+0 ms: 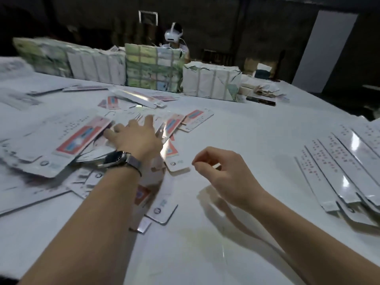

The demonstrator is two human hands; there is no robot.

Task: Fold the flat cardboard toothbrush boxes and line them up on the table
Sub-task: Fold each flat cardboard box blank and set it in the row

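Cardboard flat boxes (80, 138) blur under our spread, flat left hand (133, 136); our right hand (224, 173) hovers loosely curled, holding nothing; folded boxes (345, 169) run off frame.

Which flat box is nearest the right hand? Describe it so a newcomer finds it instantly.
Start at the scattered pile of flat boxes on the white table, under the left hand. At its right edge one flat box points its rounded white end toward the right hand. Unlike its neighbours, it lies mostly on bare table.

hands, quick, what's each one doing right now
Left hand: open, fingers spread on the pile of flat boxes.
Right hand: loosely curled above the table, holding nothing.
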